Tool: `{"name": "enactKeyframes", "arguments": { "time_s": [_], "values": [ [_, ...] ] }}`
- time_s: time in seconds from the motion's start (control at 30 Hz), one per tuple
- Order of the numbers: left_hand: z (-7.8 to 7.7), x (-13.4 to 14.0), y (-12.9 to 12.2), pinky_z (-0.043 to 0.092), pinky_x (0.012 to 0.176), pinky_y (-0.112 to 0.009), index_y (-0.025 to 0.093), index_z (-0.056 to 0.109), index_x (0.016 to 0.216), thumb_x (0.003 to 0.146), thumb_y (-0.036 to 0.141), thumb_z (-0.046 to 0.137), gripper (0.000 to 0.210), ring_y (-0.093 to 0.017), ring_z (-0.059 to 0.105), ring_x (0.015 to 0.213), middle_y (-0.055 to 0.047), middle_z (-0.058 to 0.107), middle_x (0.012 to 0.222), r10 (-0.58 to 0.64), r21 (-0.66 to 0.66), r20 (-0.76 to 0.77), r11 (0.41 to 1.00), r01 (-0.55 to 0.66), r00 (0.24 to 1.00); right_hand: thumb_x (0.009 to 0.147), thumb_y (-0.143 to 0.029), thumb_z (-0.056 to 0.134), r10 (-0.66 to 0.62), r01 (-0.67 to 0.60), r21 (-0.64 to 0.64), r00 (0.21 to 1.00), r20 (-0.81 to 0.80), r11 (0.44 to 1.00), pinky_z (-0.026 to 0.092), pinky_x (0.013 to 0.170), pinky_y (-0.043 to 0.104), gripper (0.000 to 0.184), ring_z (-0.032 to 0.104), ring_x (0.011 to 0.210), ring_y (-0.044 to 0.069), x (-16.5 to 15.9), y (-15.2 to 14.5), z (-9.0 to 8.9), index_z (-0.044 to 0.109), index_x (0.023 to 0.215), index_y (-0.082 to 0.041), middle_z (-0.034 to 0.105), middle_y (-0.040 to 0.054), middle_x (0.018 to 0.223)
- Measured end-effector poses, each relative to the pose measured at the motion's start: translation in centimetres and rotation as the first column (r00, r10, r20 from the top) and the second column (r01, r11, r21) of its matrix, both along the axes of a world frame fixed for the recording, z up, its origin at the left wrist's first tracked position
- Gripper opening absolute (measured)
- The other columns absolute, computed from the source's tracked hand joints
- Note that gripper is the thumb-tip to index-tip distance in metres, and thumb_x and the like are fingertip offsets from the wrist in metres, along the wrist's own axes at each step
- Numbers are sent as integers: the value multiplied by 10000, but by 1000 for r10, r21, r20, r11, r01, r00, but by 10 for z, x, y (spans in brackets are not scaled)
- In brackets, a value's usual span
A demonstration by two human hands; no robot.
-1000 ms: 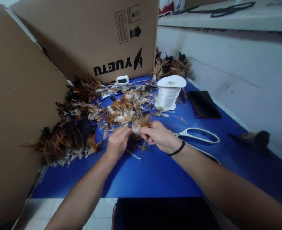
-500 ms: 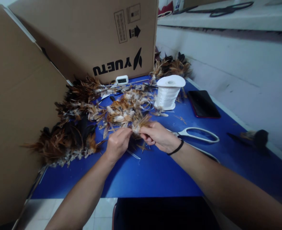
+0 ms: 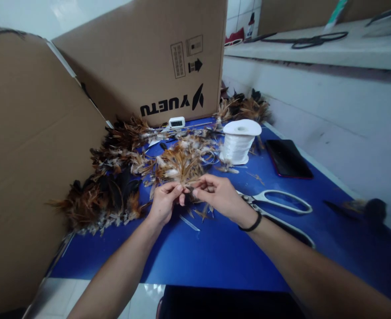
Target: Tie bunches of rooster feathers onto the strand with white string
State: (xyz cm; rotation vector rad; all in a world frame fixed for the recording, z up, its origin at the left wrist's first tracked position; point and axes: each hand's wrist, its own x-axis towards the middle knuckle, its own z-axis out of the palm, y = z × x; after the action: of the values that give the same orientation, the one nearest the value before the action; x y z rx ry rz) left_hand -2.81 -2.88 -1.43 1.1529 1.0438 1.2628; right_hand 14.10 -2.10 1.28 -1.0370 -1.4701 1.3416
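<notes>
My left hand (image 3: 166, 200) and my right hand (image 3: 219, 195) meet over the blue table, both pinching at the base of a small bunch of brown and tan feathers (image 3: 182, 166). The bunch fans away from me, above the fingertips. Exactly where each fingertip grips is partly hidden. Behind it spreads a loose pile of brown and white feathers (image 3: 137, 161). Darker feathers (image 3: 97, 201) lie in a heap to the left. Scissors with white handles (image 3: 281, 201) rest beside my right wrist. A short strip of clear ribbon (image 3: 189, 223) lies just below my hands.
A spool of white ribbon (image 3: 238, 148) stands behind my right hand. To its right lies a phone (image 3: 288, 158). A small digital timer (image 3: 176, 122) sits before the cardboard box (image 3: 132, 66). Dark scissors (image 3: 318, 40) are on the ledge. A feather piece (image 3: 374, 210) lies far right.
The view has tilted up slightly. My right fingers have shifted from a closed grip beside the feathers to a pinch at their base, and the bunch now fans out more visibly.
</notes>
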Motion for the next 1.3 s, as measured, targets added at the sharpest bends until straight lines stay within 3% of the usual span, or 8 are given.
{"name": "enactKeyframes", "arguments": {
  "time_s": [0.13,0.33,0.5,0.73,0.87,0.97,1.1,1.3],
  "values": [
    [2,2,-2,366,511,-200,127,674,702,738,332,698,209,-62,471,419,26,553,460,-25,8,21,1000,25,999,735,-328,661,-31,13,175,994,101,984,488,617,276,218,606,671,142,-1,-3,-10,635,893,-179,654,18,746],
    [2,3,-5,401,526,-214,123,692,716,758,326,682,208,-74,502,424,10,583,486,-97,29,-49,995,98,994,827,-248,592,-90,4,430,979,182,903,465,666,263,93,605,716,134,1,-6,-8,666,818,-191,653,15,767],
    [2,1,-5,402,492,-210,110,710,755,767,326,672,220,-83,514,434,-13,599,517,-178,-26,-52,984,177,983,847,-151,565,-93,-42,554,973,213,831,438,661,238,101,578,690,109,3,-8,-1,652,807,-181,622,1,736],
    [2,-2,-4,414,478,-213,102,702,762,749,367,684,266,-91,518,439,-24,600,533,-275,-104,-17,957,272,961,845,-82,539,-140,-102,740,956,257,665,428,694,268,129,548,725,131,4,-4,-9,634,831,-168,602,21,742],
    [0,-3,-4,416,482,-220,107,685,750,753,381,677,274,-98,524,446,-21,600,547,-313,-92,-27,947,309,949,857,-108,535,-143,-103,767,958,247,633,430,698,280,116,553,727,138,4,-3,-9,630,831,-167,608,28,742],
    [1,-3,-3,419,512,-224,117,671,750,790,357,643,244,-98,526,450,-7,594,528,-293,6,-75,956,294,953,861,-160,552,-142,-63,732,966,215,679,438,699,276,88,565,730,136,4,-6,-6,630,824,-177,617,25,752],
    [5,-5,-3,436,604,-241,137,648,715,835,340,589,244,-104,536,482,5,588,493,-177,182,-276,955,233,945,839,-205,589,-125,6,592,979,161,806,454,673,259,62,581,720,129,2,-7,-2,626,793,-188,630,12,761],
    [10,-11,0,442,640,-252,164,619,629,888,292,496,314,-121,554,559,-13,591,547,20,446,-489,865,230,872,786,-290,638,-138,153,366,988,-67,918,482,593,244,135,597,648,122,3,-3,3,603,867,-187,641,4,745]
  ]
}}
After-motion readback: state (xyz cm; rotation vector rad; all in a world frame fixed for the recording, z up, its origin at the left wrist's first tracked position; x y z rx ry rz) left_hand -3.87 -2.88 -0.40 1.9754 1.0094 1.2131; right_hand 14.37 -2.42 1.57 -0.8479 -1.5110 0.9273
